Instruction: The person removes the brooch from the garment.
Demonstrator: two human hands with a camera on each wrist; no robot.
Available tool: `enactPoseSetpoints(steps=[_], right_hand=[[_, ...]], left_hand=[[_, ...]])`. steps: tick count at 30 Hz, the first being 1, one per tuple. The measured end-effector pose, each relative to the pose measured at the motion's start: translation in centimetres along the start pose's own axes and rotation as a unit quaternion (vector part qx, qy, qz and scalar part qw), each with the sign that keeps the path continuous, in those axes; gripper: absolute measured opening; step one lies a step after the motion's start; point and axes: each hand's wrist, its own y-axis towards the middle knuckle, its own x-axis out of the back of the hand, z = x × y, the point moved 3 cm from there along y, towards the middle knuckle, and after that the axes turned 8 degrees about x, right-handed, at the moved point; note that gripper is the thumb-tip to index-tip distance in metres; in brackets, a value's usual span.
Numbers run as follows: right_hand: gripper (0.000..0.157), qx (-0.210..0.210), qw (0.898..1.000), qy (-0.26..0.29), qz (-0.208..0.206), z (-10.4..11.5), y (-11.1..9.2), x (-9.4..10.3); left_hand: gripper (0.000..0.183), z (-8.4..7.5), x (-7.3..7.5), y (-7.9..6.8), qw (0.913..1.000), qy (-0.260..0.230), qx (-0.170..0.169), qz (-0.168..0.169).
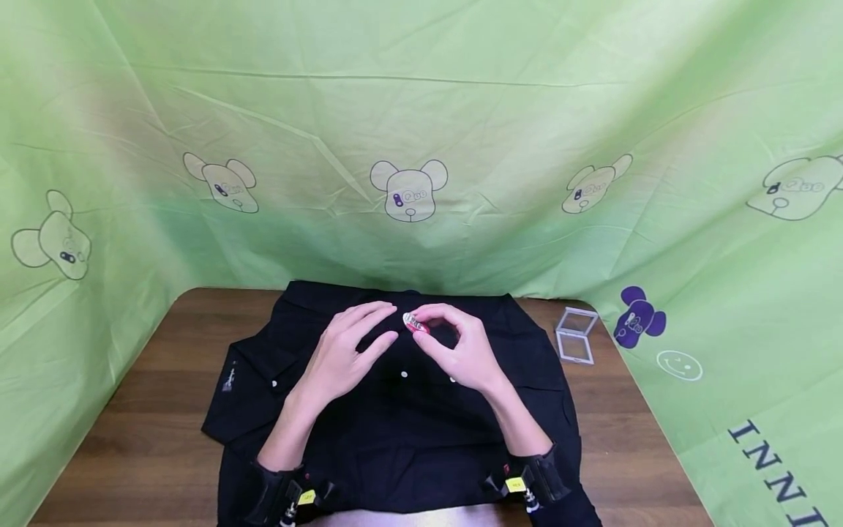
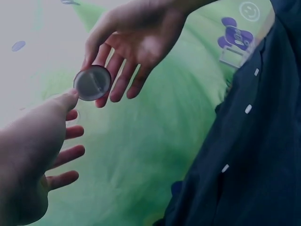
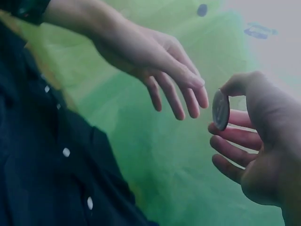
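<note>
My right hand (image 1: 466,351) pinches a small round pin badge (image 1: 416,323) between thumb and fingers. From above, the badge shows a red and white printed face, tilted. Its grey metal back, with a pin bar across it, faces the left wrist camera. Just left of the badge, my left hand (image 1: 345,350) has loosely extended fingers and holds nothing. In the right wrist view a small gap separates the left fingertips from the badge (image 3: 220,110). Below both hands a black shirt (image 1: 402,432) with white buttons lies spread out.
The shirt covers much of a brown wooden table (image 1: 158,395). At the table's back right lies a small clear hinged square case (image 1: 574,334), unfolded. Green cloth (image 1: 408,256) with bear prints hangs around the back and sides.
</note>
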Motion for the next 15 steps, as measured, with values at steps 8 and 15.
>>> enactPoseSetpoints(steps=[8, 15], right_hand=[[0.026, 0.045, 0.989, -0.142, 0.017, -1.4, -1.3, 0.5], [0.027, 0.045, 0.978, -0.198, 0.040, -2.6, -2.6, 1.2]], left_hand=[[0.054, 1.2, -1.4, -0.3, 0.9959, 0.071, 0.014, 0.055], [0.066, 1.6, -2.9, -0.7, 0.9893, 0.107, 0.025, 0.095]])
